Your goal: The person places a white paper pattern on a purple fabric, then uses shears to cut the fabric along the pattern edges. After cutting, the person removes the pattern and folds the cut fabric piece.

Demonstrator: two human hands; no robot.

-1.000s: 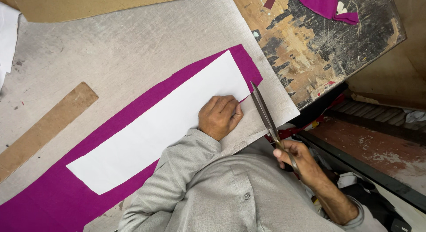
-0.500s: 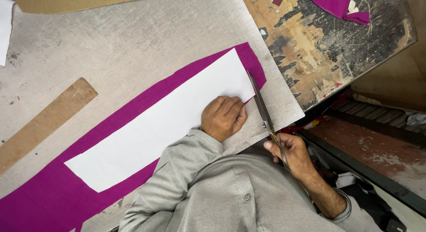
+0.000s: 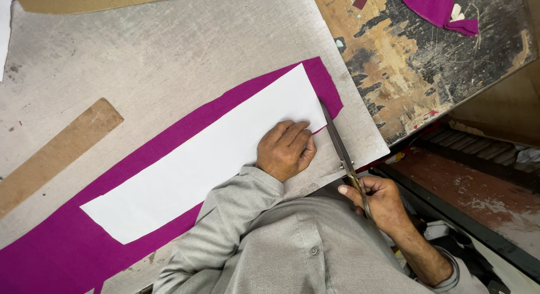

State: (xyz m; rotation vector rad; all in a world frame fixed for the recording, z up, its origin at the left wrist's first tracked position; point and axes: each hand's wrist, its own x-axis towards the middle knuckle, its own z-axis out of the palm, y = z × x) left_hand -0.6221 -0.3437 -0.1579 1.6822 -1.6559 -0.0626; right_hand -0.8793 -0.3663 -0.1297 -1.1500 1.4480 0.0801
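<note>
The left hand [image 3: 286, 150] lies flat, fingers loosely curled, pressing a white paper pattern [image 3: 202, 159] onto a long strip of magenta cloth [image 3: 50, 249] that runs across the grey table [image 3: 169, 52] toward its right edge. The right hand [image 3: 378, 199] is closed around the handles of scissors [image 3: 337, 142], whose blades lie along the pattern's short end on the cloth.

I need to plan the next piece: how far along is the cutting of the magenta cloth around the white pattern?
Looks done: the near long edge by the left hand seems trimmed close to the white paper pattern. In hand: the right hand works the scissors along the pattern's short end. Left: the magenta cloth is untrimmed along the far edge and at the other end.
</note>
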